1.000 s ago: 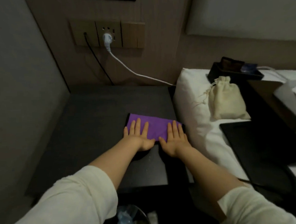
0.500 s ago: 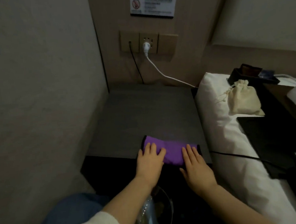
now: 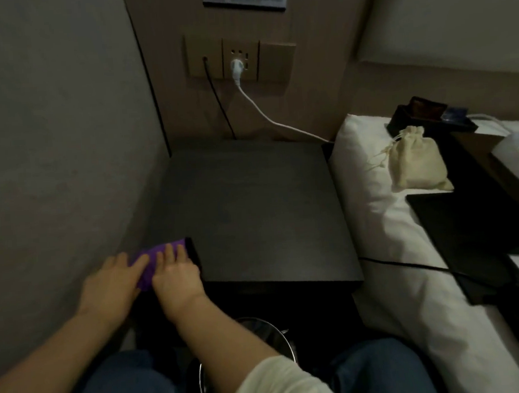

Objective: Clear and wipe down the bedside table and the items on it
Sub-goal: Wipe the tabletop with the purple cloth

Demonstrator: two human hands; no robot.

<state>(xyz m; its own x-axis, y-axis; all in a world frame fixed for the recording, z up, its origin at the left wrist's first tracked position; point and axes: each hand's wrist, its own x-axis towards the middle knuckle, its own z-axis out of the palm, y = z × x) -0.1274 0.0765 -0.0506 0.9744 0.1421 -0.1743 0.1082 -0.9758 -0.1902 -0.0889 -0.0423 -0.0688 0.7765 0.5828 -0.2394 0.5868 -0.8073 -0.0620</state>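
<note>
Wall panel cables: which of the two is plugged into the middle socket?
The white cable, its white plug seated in the middle socket. The black cable enters the left plate instead.

View: one head camera, worn by the person, wide-angle
Facing: forward and down over the desk (image 3: 252,203), toward the wall socket (image 3: 239,59)
Nearness: close; the desk's near edge lies just past the forearms, knees at the bottom edge
Right side: bed (image 3: 388,248) runs along the desk's right edge
Left side: plain wall
Shared: single view only
</note>
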